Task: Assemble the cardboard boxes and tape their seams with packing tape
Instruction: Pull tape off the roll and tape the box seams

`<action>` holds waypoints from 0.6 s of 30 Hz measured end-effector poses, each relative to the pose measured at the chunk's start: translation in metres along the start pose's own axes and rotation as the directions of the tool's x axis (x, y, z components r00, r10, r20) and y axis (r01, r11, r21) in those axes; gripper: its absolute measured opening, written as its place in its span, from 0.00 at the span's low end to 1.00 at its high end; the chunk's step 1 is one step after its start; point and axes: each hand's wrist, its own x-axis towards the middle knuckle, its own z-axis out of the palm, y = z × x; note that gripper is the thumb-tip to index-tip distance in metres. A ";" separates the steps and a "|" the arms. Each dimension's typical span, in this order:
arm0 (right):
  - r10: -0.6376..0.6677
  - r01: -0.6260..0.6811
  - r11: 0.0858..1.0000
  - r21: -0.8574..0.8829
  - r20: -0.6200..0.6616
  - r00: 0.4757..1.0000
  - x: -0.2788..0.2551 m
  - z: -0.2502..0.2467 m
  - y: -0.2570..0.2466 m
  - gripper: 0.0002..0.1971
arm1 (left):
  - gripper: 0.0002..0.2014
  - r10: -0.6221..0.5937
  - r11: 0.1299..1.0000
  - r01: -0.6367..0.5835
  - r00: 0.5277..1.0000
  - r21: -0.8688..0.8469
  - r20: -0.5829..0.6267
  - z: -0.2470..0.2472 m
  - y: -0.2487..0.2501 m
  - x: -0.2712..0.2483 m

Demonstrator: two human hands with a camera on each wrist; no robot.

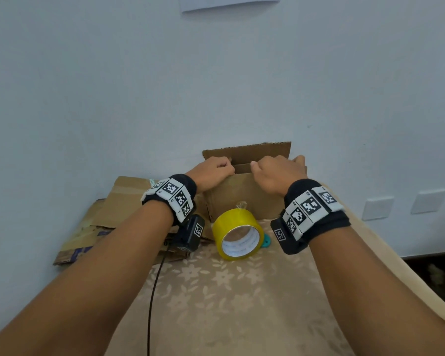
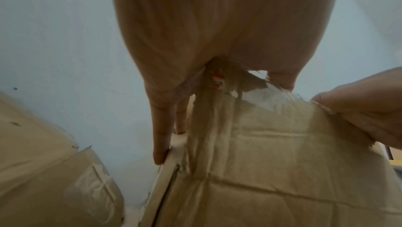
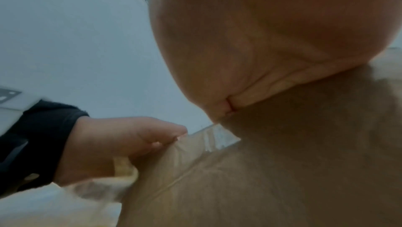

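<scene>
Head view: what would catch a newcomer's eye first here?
The bright yellow tape roll standing on edge on the patterned tablecloth, just in front of the cardboard box. Behind it, the left hand and right hand both grip the box's near top edge. Flattened cardboard lies to the left by the wall.

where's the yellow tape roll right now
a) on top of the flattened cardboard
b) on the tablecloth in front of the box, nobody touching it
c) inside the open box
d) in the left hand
b: the tape roll stands on its edge on the tablecloth just in front of the box, while the left hand and right hand both grip the box's near top edge.
</scene>
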 end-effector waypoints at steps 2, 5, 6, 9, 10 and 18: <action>0.043 -0.042 0.999 -0.031 0.047 0.998 -0.001 -0.003 -0.003 0.24 | 0.15 -0.002 1.000 0.003 1.000 -0.005 0.010 0.000 0.000 0.000; 0.099 -0.098 0.995 -0.028 0.074 0.992 -0.003 -0.007 -0.009 0.21 | 0.12 0.003 1.000 -0.003 1.000 -0.011 0.018 -0.001 0.000 -0.002; 0.117 -0.116 0.993 -0.012 0.080 0.990 -0.004 -0.008 -0.010 0.20 | 0.11 0.002 1.000 -0.002 1.000 -0.013 0.018 -0.001 0.000 -0.003; 0.162 -0.166 0.985 0.056 0.061 0.985 -0.004 -0.009 -0.010 0.18 | 0.10 -0.024 0.999 0.024 1.000 -0.027 0.005 -0.001 0.000 -0.006; 0.176 -0.179 0.981 0.081 0.044 0.983 -0.005 -0.009 -0.009 0.17 | 0.09 -0.032 0.999 0.032 0.999 -0.041 -0.006 -0.001 0.000 -0.007; 0.259 -0.230 0.931 0.284 -0.071 0.963 -0.012 -0.018 -0.005 0.11 | 0.03 -0.152 0.975 0.126 0.979 -0.181 -0.139 -0.005 0.004 -0.013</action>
